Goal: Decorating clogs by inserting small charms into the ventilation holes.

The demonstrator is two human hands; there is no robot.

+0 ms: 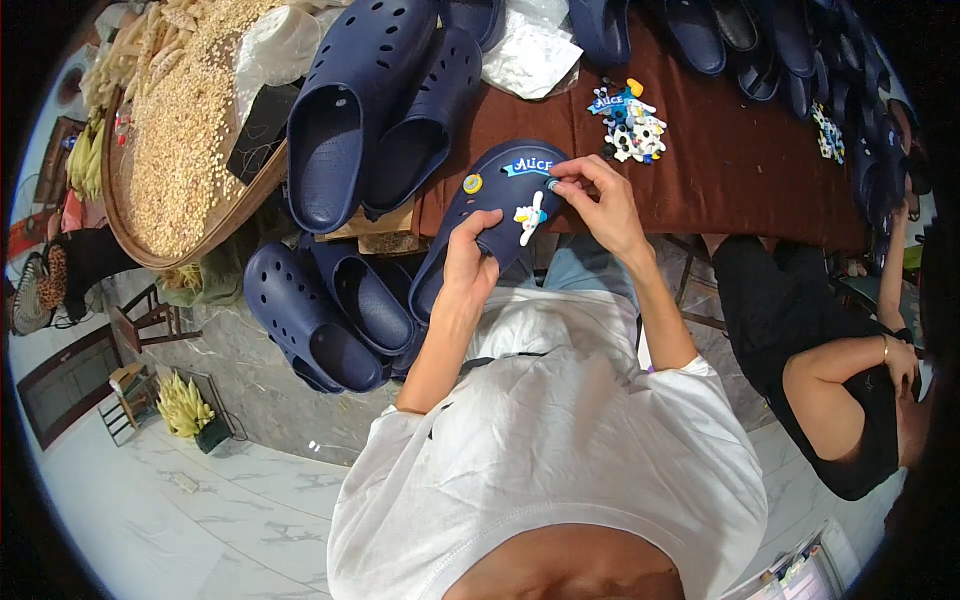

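Observation:
A navy clog (497,184) with holes is held at the edge of the cloth-covered table, its toe pointing away from me. My left hand (470,257) is closed round its side, thumb on top. On the upper are a blue banner charm (530,167) with white lettering, a yellow ring-shaped charm (473,184) and a white long-eared figure charm (530,219). With thumb and fingertips, my right hand (603,207) pinches a small blue-and-white charm (552,184) at the clog's right side. Its underside is hidden by the fingers.
A pile of charms (632,125) lies on the brown tablecloth (740,170). Large navy clogs (365,65) stand left, more clogs (300,305) below them. A basket (190,262) of corn kernels is far left. Another person (800,350) in black sits right, near more clogs.

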